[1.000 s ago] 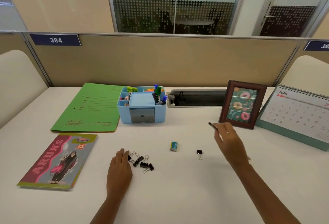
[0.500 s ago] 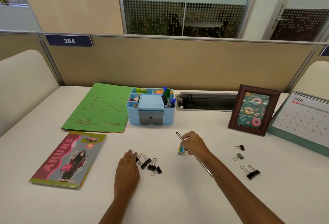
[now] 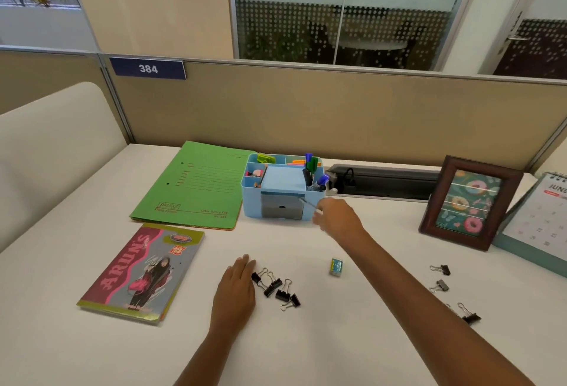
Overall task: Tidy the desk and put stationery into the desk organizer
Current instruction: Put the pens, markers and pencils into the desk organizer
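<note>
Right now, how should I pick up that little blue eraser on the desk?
Probably pinch the eraser across its two long sides, coming straight down from above. It is a small block lying flat on the desk, apart from the binder clips, so fingers fit either side.

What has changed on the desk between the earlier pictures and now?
The right hand, keeping its grip on a thin grey pen, moved from beside the picture frame, past the eraser, up to the front of the blue organizer. Nothing was let go. The left hand stayed flat on the desk beside the black binder clips; eraser and clips did not move.
</note>
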